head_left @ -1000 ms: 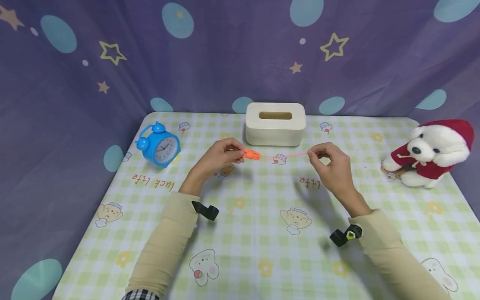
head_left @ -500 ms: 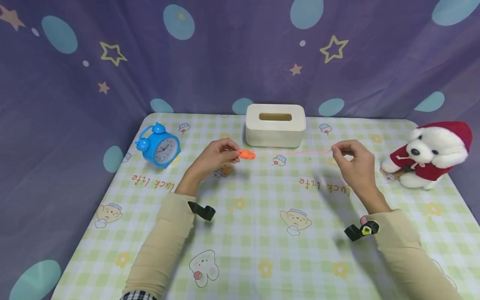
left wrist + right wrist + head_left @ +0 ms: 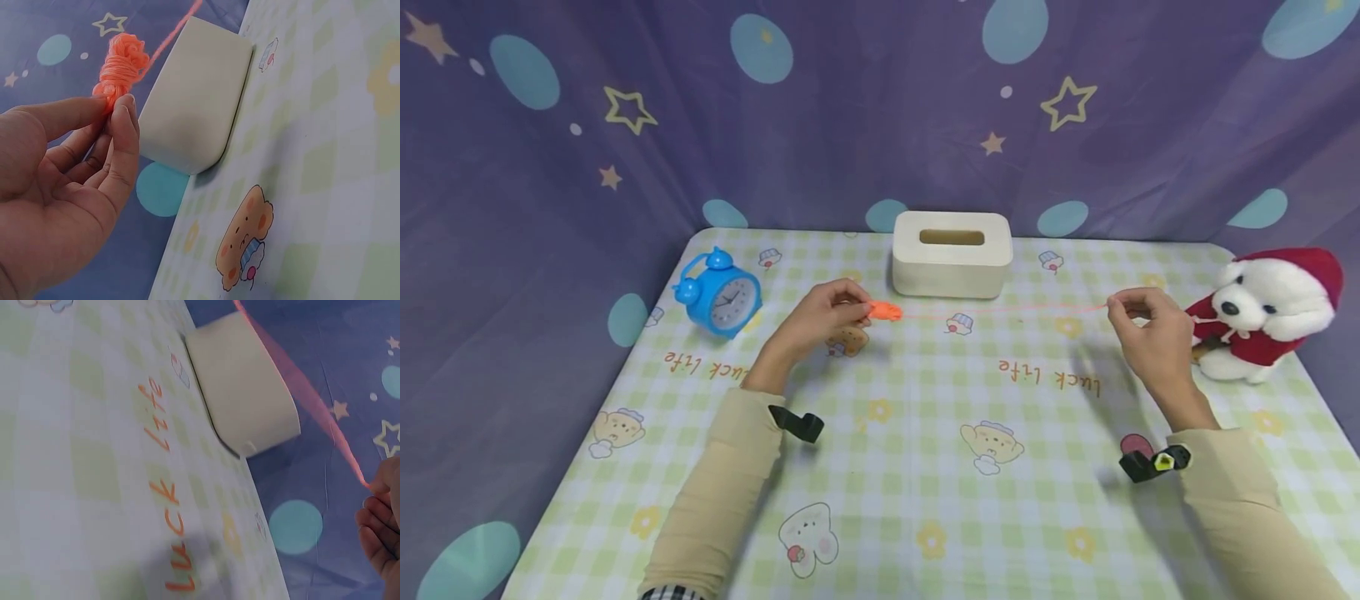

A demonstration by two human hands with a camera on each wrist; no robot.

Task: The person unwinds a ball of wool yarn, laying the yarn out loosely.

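A small bundle of orange yarn (image 3: 120, 65), wound round its middle, is pinched at one end between the thumb and fingers of my left hand (image 3: 823, 321). From the bundle a single yarn strand (image 3: 1000, 310) runs rightward above the table. Its far end is pinched between thumb and forefinger of my right hand (image 3: 1153, 342), near the plush dog. In the right wrist view the strand is blurred, and only part of the right hand (image 3: 381, 515) shows at the edge. Both hands are raised off the tablecloth (image 3: 910, 467).
A cream tissue box (image 3: 951, 271) stands behind the strand at the back middle. At the left is a blue alarm clock (image 3: 718, 296). The white plush dog (image 3: 1273, 312) in red hat and clothes sits at the right. A purple curtain (image 3: 865, 108) hangs behind the table.
My right hand has moved well to the right, up to the plush dog, and the strand between the hands has grown longer. My left hand has shifted slightly left with the bundle.
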